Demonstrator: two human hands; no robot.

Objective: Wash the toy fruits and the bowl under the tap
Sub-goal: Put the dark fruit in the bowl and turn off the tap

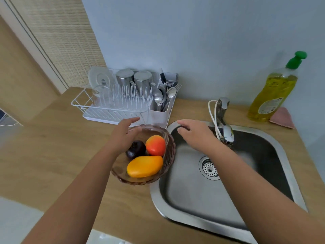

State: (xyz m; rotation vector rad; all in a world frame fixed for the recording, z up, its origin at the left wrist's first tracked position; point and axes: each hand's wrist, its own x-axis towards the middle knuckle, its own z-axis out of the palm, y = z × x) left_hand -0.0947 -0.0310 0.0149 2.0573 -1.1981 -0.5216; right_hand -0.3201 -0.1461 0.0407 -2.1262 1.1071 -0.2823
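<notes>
My wooden surface [52, 147] runs along a pale blue-grey wall [193, 41] in soft, even light. At my far left hangs a woven beige blind [66, 37], beside a tan panel [19, 76].

Left hand [123, 136]: bare forearm extended forward, palm down, fingers spread and loosely curved, holding nothing. Right hand [195, 134]: bare forearm extended, palm down, fingers relaxed, slightly curled, holding nothing
</notes>
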